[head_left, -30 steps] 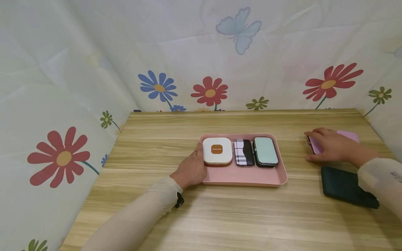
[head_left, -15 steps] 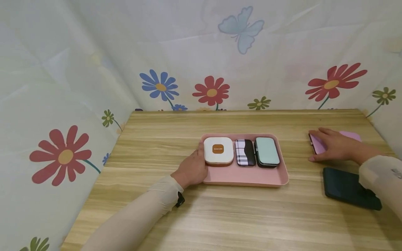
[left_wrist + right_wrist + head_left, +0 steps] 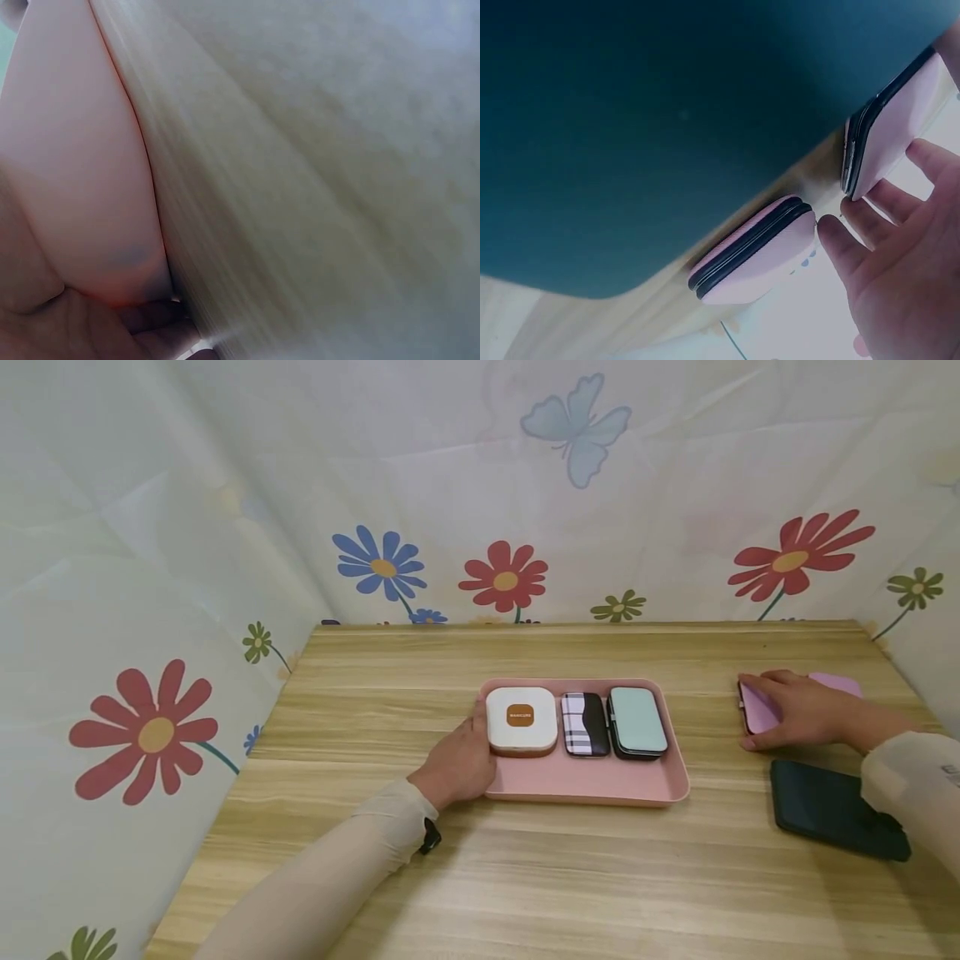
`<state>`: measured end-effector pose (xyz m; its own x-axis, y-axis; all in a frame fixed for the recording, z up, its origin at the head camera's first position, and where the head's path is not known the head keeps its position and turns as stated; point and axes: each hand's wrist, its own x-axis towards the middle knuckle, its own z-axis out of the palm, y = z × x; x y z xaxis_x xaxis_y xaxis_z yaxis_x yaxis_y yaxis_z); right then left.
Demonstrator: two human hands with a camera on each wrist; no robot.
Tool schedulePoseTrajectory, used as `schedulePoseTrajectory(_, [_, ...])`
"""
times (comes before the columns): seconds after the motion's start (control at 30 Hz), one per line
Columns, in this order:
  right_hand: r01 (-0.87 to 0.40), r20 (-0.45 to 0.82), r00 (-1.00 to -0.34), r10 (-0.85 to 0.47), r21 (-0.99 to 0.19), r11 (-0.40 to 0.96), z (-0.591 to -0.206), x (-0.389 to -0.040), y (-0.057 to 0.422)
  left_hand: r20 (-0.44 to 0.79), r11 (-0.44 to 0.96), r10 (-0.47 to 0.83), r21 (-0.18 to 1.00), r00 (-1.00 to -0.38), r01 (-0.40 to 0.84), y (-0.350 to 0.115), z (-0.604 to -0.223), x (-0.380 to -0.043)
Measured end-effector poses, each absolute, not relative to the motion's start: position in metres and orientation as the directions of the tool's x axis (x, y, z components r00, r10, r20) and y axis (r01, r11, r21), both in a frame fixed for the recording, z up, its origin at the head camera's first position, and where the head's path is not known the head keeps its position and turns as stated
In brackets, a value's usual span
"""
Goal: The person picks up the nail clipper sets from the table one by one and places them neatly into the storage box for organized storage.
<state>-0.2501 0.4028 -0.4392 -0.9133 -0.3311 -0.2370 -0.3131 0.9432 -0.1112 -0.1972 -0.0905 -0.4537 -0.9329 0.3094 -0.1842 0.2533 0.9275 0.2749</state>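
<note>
My left hand (image 3: 457, 762) grips the left side of a pink tray (image 3: 585, 781); in the left wrist view its fingers curl at the tray's outer wall (image 3: 82, 150). Inside the tray sit a rounded white manicure box (image 3: 521, 735), a small plaid-and-black case (image 3: 585, 724) and a mint green case (image 3: 637, 722). At the right, my right hand (image 3: 806, 712) spans a pink case (image 3: 759, 714) with black trim, thumb on the near edge and fingers on the far edge. A second pink case (image 3: 761, 255) shows beyond the fingertips in the right wrist view.
A dark green flat case (image 3: 825, 806) lies just in front of my right wrist, partly under the sleeve, and fills much of the right wrist view. The wooden table (image 3: 525, 885) ends at a white flowered backdrop (image 3: 450, 460) behind and at the sides.
The head view has shifted very slightly. Both hands stay where they were, the left at the tray and the right on the pink case.
</note>
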Motion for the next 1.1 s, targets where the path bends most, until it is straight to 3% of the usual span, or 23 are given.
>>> schedulePoseTrajectory(0.53, [-0.316, -0.199, -0.925, -0.324, -0.072, 0.946, -0.439, -0.244, 0.399, -0.185, 0.927, 0.316, 0.269, -0.93, 0.262, -0.09, -0.454, -0.197])
schedulePoseTrajectory(1.1, [-0.376, -0.145, -0.907, -0.395, -0.143, 0.915, -0.427, -0.235, 0.359, -0.182, 0.931, 0.313, 0.254, -0.932, 0.263, -0.09, -0.454, -0.197])
